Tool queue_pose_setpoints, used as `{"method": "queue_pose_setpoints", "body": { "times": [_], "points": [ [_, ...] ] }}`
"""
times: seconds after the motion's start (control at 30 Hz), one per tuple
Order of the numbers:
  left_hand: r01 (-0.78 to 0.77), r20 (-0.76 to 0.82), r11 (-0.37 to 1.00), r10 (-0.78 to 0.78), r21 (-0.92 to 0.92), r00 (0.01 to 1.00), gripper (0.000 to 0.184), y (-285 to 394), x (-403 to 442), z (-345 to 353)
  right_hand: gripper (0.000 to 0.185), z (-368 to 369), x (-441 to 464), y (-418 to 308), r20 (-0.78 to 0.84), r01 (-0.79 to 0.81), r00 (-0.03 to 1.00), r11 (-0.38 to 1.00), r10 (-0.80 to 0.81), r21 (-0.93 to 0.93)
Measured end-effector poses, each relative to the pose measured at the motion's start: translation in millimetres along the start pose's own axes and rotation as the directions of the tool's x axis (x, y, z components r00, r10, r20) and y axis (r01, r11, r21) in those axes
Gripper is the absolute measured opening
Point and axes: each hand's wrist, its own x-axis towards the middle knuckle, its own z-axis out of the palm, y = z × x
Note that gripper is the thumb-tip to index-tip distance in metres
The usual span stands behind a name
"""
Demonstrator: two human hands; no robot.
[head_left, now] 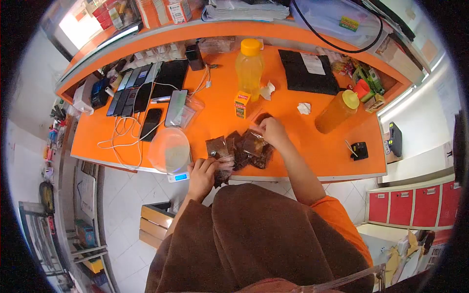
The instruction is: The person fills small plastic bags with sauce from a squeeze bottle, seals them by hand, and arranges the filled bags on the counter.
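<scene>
A pile of small clear plastic packets with dark brown contents (241,148) lies near the front edge of the orange table. My left hand (202,176) is at the pile's lower left, its fingers closed on the clear loose ends of a packet (223,163). At the upper right of the pile, my right hand (271,132) has its fingers pinched together at the top of another brown packet (254,142). To the left of my left hand, a round whitish bowl (169,149) rests on a digital scale (179,177) with a lit blue display.
Behind the pile stand an orange-and-yellow box (242,104) and a yellow-capped bottle (249,71). A second bottle (337,112) is on the right, near a black tape dispenser-like object (359,151). Several phones (131,90) and white cables (119,134) lie left. A shelf (234,30) overhangs the back.
</scene>
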Motion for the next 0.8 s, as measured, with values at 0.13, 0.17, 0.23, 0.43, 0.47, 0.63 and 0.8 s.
{"method": "queue_pose_setpoints", "body": {
  "times": [0.13,0.17,0.23,0.43,0.47,0.63,0.8],
  "points": [
    [-0.001,-0.009,1.0,0.001,0.004,1.0,0.028,-2.6,0.8,-0.1,0.017,-42.7,-34.8,-41.2,0.201,0.234,0.942,0.956,-0.269,0.179],
    [0.005,-0.03,1.0,-0.005,0.001,1.0,0.028,-3.1,0.4,-1.0,0.017,-42.3,-42.0,-48.9,0.157,0.221,0.95,0.936,-0.27,0.274],
    [0.015,-0.071,1.0,-0.016,-0.009,0.997,0.029,-3.7,-0.9,-3.9,0.018,-39.2,-50.9,-59.1,0.067,0.196,0.965,0.87,-0.253,0.453],
    [0.063,-0.129,0.998,-0.06,0.019,0.99,0.029,-8.4,-7.4,0.2,0.016,-10.2,-35.4,-29.8,-0.011,0.0,1.0,0.942,0.004,0.334],
    [0.067,-0.109,0.997,-0.064,0.024,0.992,0.03,-9.7,-8.1,0.7,0.016,-0.4,-34.6,-21.9,-0.083,0.034,0.996,0.966,-0.014,0.256],
    [0.097,-0.079,0.995,-0.098,-0.018,0.992,0.031,-9.3,-8.8,0.2,0.012,16.9,-38.2,-12.8,-0.202,0.062,0.979,0.991,-0.038,0.117],
    [0.12,-0.07,0.992,-0.121,-0.027,0.99,0.028,-6.6,-4.9,-0.8,0.013,21.8,-38.8,-16.2,-0.252,0.048,0.967,0.997,-0.032,0.057]
  ]
}}
